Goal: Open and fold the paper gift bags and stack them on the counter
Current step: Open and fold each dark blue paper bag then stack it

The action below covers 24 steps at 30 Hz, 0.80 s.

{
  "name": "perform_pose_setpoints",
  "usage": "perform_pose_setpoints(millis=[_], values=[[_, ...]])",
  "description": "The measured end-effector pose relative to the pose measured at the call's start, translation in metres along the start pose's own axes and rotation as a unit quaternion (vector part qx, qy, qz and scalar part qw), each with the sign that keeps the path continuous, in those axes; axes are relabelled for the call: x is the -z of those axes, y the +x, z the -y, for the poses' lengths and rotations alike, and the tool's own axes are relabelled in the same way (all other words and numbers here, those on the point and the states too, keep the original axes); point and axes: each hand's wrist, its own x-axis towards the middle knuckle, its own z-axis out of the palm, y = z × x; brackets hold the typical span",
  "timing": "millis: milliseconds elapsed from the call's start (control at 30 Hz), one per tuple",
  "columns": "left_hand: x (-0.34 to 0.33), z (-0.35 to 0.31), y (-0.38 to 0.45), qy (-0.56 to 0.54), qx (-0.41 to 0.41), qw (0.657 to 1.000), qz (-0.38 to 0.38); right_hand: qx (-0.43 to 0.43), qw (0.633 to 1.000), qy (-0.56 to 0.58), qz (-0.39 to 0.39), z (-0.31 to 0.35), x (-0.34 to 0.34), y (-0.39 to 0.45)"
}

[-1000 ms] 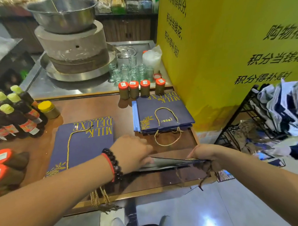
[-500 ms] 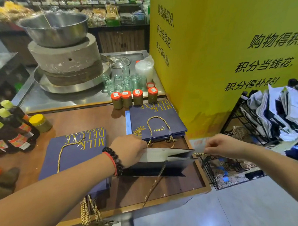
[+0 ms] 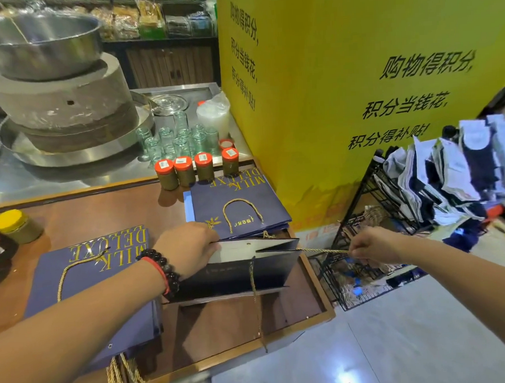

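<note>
— The gift bags (image 3: pixel 240 212) on the brown wooden counter (image 3: pixel 101 209)?
— Navy blue, gold lettering, gold rope handles; the open bag (image 3: pixel 248 266) shows a white inside.
— The far jars (image 3: pixel 184 171)?
— Red-orange lids, olive contents. The left jar (image 3: pixel 14 226) has a yellow lid.
— And right?
— A yellow wall (image 3: pixel 340 42) with black characters.

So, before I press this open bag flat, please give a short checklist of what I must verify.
1. Left hand holds the open bag at its top edge: ok.
2. Right hand pinches the rope handle, pulled taut: ok.
3. Other handle hangs loose on the front: ok.
4. Bare counter in front: ok.
5. Side creases folded inward: cannot tell.
</note>
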Motion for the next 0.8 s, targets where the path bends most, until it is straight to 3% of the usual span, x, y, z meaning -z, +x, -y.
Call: perform_pose_setpoints(millis=[100,233,433,567,800], values=[[0.001,0.002,0.004,-0.006,-0.002,1.000,0.005,-0.026,1.000,-0.005,0.014,-0.009,-0.004,0.003],[0.004,-0.002,0.010,-0.006,-0.006,1.000,0.003,-0.039,0.994,0.102,-0.008,0.003,0.000,0.004],[0.003,-0.023,0.032,-0.058,-0.023,0.998,0.029,0.072,0.939,0.311,-0.127,0.094,0.021,0.017],[0.006,-0.036,0.041,-0.065,-0.020,0.997,0.036,0.112,0.924,0.320,-0.179,0.158,0.027,0.033],[0.000,-0.035,0.038,-0.122,0.002,0.992,0.034,0.085,0.964,0.225,-0.111,0.186,0.020,0.058]])
